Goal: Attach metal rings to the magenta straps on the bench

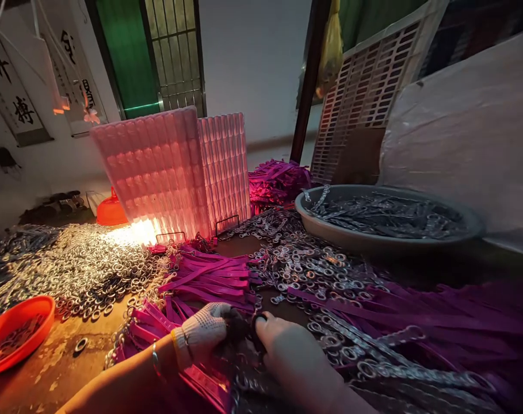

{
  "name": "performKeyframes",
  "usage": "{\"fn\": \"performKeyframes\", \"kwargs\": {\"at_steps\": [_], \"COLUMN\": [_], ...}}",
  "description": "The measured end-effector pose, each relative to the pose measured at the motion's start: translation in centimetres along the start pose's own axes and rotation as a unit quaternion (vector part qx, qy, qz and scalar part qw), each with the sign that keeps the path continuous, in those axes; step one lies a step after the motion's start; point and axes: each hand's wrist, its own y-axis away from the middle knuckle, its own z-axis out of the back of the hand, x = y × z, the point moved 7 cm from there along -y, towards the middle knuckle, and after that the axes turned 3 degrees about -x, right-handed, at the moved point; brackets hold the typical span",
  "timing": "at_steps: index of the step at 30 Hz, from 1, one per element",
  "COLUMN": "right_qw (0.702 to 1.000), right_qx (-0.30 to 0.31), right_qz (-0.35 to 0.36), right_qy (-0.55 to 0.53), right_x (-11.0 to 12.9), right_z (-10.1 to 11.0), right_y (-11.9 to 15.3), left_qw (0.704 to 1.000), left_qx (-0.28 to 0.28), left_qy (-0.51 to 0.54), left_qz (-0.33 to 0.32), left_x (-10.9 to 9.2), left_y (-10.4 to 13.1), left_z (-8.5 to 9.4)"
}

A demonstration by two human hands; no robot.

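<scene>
My left hand (203,332) wears a white dotted glove, dark at the fingertips, and there is a bracelet on the wrist. My right hand (285,342) is bare on its back, with something black around a fingertip. Both hands are close together with bent fingers at the bottom centre; what is between them is dark and blurred. Magenta straps (209,276) lie in a bundle just beyond them, with more magenta straps (151,330) by the left wrist. To the right of my right hand lie silvery metal chains (373,339) with rings at their ends.
A heap of metal chains (88,259) covers the left side, beside an orange bowl (45,328) and a loose ring (80,345). Clear moulded trays (157,172) stand upright before a bright lamp. A grey basin (373,238) of chains sits right, beyond dark magenta straps (451,328).
</scene>
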Motion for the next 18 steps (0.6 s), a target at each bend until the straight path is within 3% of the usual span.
{"fn": "performKeyframes", "kwargs": {"at_steps": [6,13,18], "right_qw": [1.000,0.998,0.999], "right_qx": [0.008,-0.025,-0.032], "right_qz": [-0.007,-0.035,-0.012], "right_qy": [0.005,-0.044,0.040], "right_x": [0.0,0.0,1.3], "right_z": [-0.8,-0.5,-0.4], "right_y": [0.0,0.5,1.0], "left_qw": [0.996,0.999,0.998], "left_qx": [0.029,-0.036,-0.045], "left_qy": [-0.081,-0.006,0.031], "left_qz": [-0.019,-0.006,-0.015], "left_x": [0.2,2.3,2.7], "left_y": [0.0,-1.3,-1.4], "left_z": [0.2,1.4,1.4]}}
